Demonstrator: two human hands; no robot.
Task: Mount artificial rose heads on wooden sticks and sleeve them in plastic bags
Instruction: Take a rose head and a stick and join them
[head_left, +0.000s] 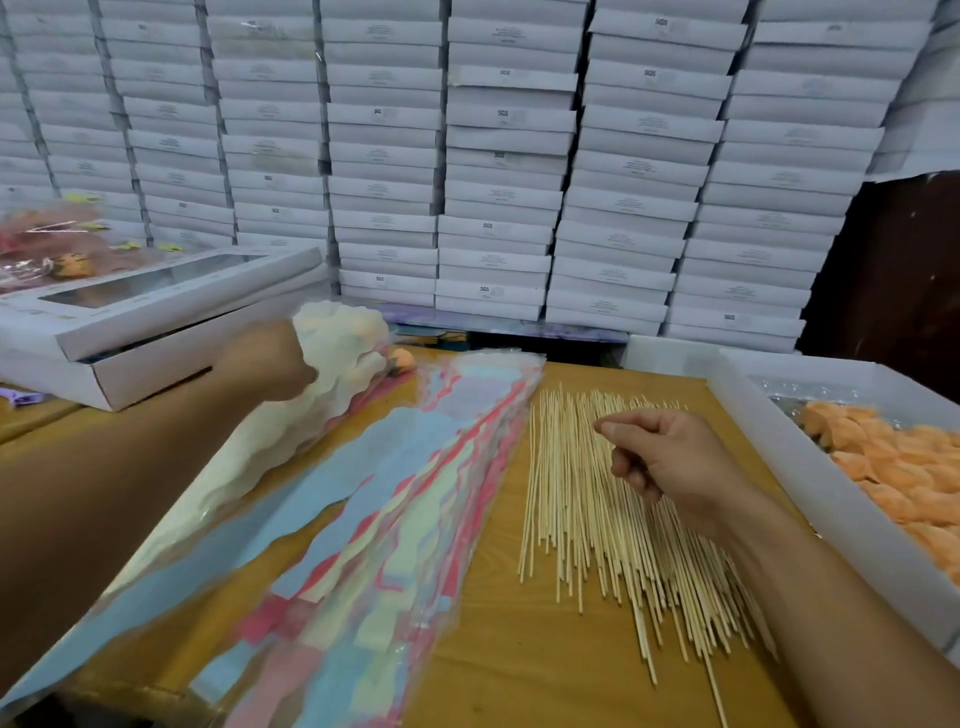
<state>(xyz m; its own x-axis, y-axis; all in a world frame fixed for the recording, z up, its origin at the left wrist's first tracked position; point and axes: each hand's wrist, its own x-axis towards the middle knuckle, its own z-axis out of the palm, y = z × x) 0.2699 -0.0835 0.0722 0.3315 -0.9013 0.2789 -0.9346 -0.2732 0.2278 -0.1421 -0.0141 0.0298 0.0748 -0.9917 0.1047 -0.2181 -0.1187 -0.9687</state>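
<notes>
- We are gripping a sleeved rose (337, 332) by its cream plastic bag (291, 415) with our left hand (265, 358), over the desk (493, 649).
- Our right hand (670, 457), fingers curled and seemingly grasping nothing, is hovering above the sticks (571, 499): light, thin, probably snappable, best pinched mid-length.
- The white tray (779, 447) is holding soft orange rose heads (893, 467).

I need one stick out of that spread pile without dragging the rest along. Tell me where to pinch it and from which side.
Pinch a stick on the left edge of the pile, near its far end, coming from above with thumb and forefinger. There the sticks lie flat, fanned apart and nearly single on the table, while the middle overlaps. The right hand is above that far end.
</notes>
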